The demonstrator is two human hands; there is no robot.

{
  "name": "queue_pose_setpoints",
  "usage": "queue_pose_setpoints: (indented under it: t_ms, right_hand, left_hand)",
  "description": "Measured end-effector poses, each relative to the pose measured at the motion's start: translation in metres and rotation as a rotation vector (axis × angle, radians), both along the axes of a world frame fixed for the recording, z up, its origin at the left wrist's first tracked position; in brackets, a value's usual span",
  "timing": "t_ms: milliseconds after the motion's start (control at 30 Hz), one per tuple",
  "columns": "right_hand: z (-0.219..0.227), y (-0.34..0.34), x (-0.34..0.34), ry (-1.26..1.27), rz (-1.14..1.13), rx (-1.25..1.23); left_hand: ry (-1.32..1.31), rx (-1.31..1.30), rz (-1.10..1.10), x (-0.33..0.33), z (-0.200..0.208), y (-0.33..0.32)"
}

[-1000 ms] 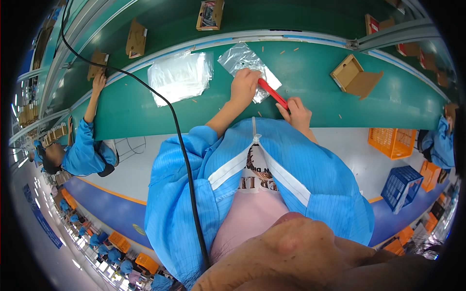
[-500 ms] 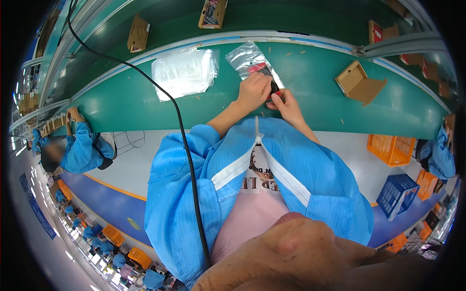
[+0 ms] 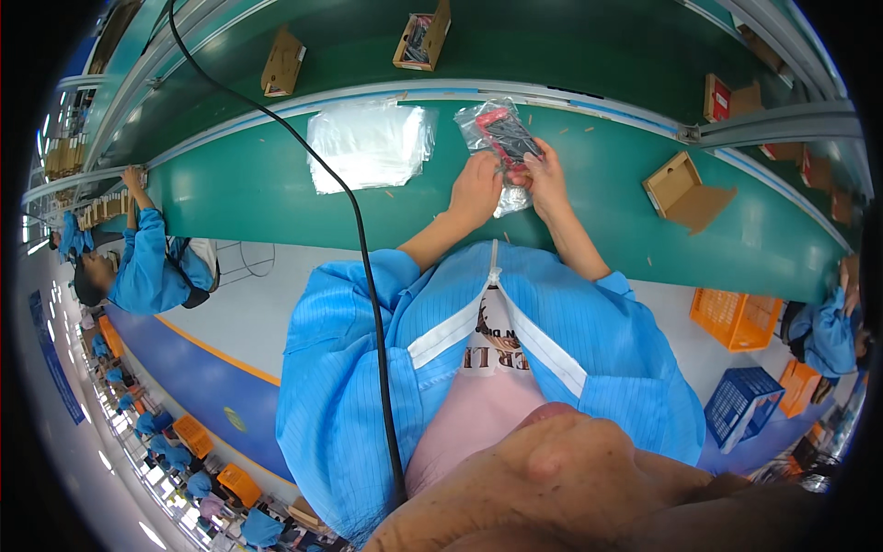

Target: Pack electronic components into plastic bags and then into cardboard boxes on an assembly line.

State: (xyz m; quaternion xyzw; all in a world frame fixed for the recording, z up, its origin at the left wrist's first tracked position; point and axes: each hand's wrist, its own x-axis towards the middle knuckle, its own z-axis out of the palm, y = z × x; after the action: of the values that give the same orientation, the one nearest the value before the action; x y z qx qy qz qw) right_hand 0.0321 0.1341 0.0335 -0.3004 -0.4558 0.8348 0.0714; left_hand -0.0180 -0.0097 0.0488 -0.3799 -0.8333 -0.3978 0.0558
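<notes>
A flat black device with a red edge (image 3: 512, 138), perhaps a handheld meter, lies inside or against a clear plastic bag (image 3: 512, 201) above the green bench. My right hand (image 3: 546, 182) grips the device's near right end, thumb and fingers closed around it. Closed at the near left, my left hand (image 3: 475, 189) pinches the bag beside the device; its fingertips are partly hidden. Left of my hands lies a stack of clear plastic bags (image 3: 368, 145) on the bench.
An opened cardboard box (image 3: 679, 184) sits on the bench at right. On the darker conveyor beyond are a box with dark contents (image 3: 418, 44) and another carton (image 3: 282, 64). A black cable (image 3: 345, 189) hangs across the view at left. A co-worker (image 3: 156, 267) sits at far left.
The device has been raised and turned so more of its black face shows. The bag now extends below it between my hands. My right hand has moved farther up along its side.
</notes>
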Motion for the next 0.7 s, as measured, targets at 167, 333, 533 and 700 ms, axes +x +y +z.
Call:
queue_pose_setpoints:
  t_ms: [167, 333, 533, 700]
  right_hand:
    - [0.028, 0.013, 0.000, 0.146, -0.094, -0.212]
    - [0.082, 0.036, 0.017, 0.339, -0.178, -0.238]
    - [0.102, 0.046, 0.051, 0.232, -0.069, 0.135]
    - [0.102, 0.050, 0.076, 0.063, 0.046, 0.429]
  left_hand:
    - [0.194, -0.319, -0.138, -0.007, -0.014, -0.011]
    - [0.220, -0.406, -0.142, -0.014, 0.000, -0.002]
    - [-1.352, 0.684, -0.132, -0.020, 0.047, 0.052]
    - [-1.832, 0.775, -0.073, -0.020, 0.056, 0.078]
